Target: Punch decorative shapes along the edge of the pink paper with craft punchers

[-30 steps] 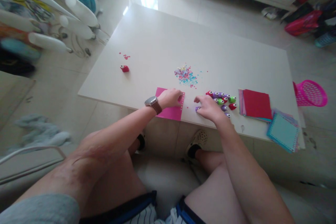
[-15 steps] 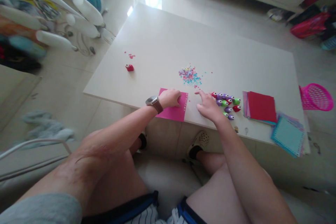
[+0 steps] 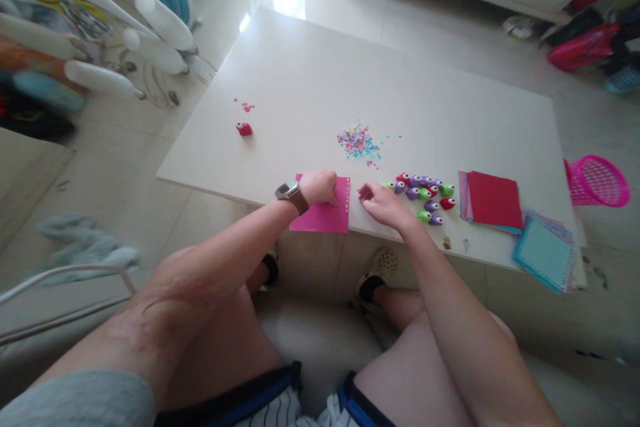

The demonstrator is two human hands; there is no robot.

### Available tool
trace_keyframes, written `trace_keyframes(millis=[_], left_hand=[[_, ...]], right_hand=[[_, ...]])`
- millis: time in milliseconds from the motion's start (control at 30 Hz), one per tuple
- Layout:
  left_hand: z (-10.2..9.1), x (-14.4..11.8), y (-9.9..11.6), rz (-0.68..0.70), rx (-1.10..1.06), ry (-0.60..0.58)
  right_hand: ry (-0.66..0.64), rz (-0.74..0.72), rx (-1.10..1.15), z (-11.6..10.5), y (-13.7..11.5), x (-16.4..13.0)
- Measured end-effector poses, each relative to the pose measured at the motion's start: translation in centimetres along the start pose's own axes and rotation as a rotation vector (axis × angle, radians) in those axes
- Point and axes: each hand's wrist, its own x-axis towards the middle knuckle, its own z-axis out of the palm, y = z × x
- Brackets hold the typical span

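A pink sheet of paper (image 3: 320, 219) with a row of small punched holes along its right side lies at the table's near edge. My left hand (image 3: 320, 188), with a watch on the wrist, presses down on it with curled fingers. Just right of the sheet, my right hand (image 3: 383, 203) is low over the table, thumb and fingers drawn together. A tiny reddish speck shows by its fingertips, too small to tell whether it is gripped. Beside this hand stand several small craft punches (image 3: 425, 193) in red, purple and green with eye-like tops.
Loose confetti (image 3: 359, 143) is heaped beyond my hands. A red punch (image 3: 244, 129) and pink cutouts (image 3: 247, 107) lie at the left. To the right are a red paper stack (image 3: 495, 200), light-blue sheets (image 3: 545, 250) and, past the table, a pink basket (image 3: 600, 180).
My right hand has shifted slightly left and its outstretched index finger has curled in toward the thumb. The pink sheet has turned a little under my left hand.
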Motion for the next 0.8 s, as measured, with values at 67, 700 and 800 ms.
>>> trace_keyframes(millis=[67,700,800], left_hand=[[0.0,0.0,-0.1,-0.002,-0.005,0.0],[0.2,-0.1,0.1,0.059,0.012,0.017],[0.5,0.0,0.2,0.076,-0.036,0.04]], right_hand=[[0.004,0.01,0.042,0.2,0.3,0.3],[0.044,0.029,-0.246,-2.5,0.9,-1.0],[0.011,0.037,-0.33,-3.0,1.8,-2.0]])
